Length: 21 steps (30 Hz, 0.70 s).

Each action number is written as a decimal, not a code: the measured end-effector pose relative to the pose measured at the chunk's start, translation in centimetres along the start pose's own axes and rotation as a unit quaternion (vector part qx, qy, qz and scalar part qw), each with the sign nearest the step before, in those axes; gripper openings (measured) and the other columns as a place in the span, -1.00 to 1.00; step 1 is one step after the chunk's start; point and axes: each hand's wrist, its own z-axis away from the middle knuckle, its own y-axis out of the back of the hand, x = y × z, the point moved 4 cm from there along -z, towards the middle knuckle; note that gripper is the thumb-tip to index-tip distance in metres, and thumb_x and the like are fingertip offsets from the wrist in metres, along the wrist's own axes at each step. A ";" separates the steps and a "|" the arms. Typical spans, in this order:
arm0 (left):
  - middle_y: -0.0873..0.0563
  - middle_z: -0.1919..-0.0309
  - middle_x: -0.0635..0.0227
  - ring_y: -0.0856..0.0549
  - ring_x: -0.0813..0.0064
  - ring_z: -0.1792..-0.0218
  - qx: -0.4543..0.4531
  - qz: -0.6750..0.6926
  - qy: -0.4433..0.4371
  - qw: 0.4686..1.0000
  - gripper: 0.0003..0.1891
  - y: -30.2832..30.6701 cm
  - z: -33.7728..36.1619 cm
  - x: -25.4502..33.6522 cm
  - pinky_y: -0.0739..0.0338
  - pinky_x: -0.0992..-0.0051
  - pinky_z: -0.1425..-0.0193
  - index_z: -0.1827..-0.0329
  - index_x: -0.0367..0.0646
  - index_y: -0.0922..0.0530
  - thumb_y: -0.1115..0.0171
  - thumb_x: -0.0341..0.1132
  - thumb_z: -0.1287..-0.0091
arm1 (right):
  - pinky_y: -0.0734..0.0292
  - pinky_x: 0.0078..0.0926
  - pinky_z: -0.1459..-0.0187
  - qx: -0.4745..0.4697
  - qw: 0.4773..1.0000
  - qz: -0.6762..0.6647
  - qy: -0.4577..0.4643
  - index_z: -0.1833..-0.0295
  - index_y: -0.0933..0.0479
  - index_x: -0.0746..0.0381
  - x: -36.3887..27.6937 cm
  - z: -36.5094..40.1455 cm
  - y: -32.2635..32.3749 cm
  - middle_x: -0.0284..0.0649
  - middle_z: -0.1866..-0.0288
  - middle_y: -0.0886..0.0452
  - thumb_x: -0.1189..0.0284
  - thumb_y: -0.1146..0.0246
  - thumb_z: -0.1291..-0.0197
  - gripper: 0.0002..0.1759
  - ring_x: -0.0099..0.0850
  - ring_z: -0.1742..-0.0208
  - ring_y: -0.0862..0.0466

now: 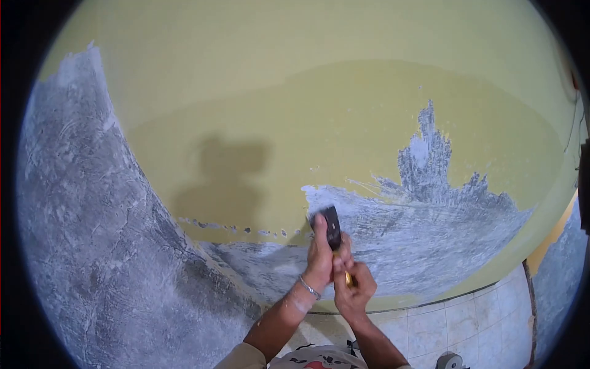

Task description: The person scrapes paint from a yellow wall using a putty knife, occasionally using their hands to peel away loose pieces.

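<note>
Both of my hands are closed on one scraper (332, 224), which has a wide dark blade and a yellow handle. My left hand (321, 261) grips it close to the blade, with the thumb laid up along the metal. Lower down, my right hand (355, 288) is wrapped around the handle. The blade's top edge is at the border between yellow paint (270, 178) and a bare grey-white patch (393, 230) on the wall. Whether the edge touches the wall is hard to tell. Fingers hide most of the handle.
To the left, an adjoining wall (117, 246) is stripped to rough grey. Small chips (247, 230) mark the paint left of the scraper. Pale floor tiles (455, 320) lie below, with a grey round object (450, 360) at the bottom edge. Another grey surface (562, 246) stands at far right.
</note>
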 end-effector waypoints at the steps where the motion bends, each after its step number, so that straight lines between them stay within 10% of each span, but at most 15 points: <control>1: -0.28 0.85 0.49 -0.28 0.58 0.82 -0.025 0.003 -0.040 0.999 -0.17 -0.6 -0.3 2.3 -0.35 0.53 0.64 0.60 -0.10 -0.35 0.29 0.57 -0.32 | -0.39 -0.46 0.46 -0.015 1.000 0.021 0.007 0.41 -0.51 0.32 -1.4 -2.0 -1.0 -0.19 0.52 -0.52 0.62 -0.40 -0.14 -0.82 -0.42 0.54 -0.49; 21: -0.23 0.88 0.48 -0.31 0.51 0.84 -0.046 -0.019 -0.099 0.994 -0.15 -1.0 -1.0 2.4 -0.38 0.51 0.66 0.68 -0.06 -0.33 0.31 0.60 -0.29 | -0.34 -0.52 0.45 -0.029 0.998 0.012 0.051 0.39 -0.51 0.32 -0.1 -2.3 -0.8 -0.25 0.50 -0.46 0.64 -0.38 -0.14 -0.84 -0.48 0.49 -0.44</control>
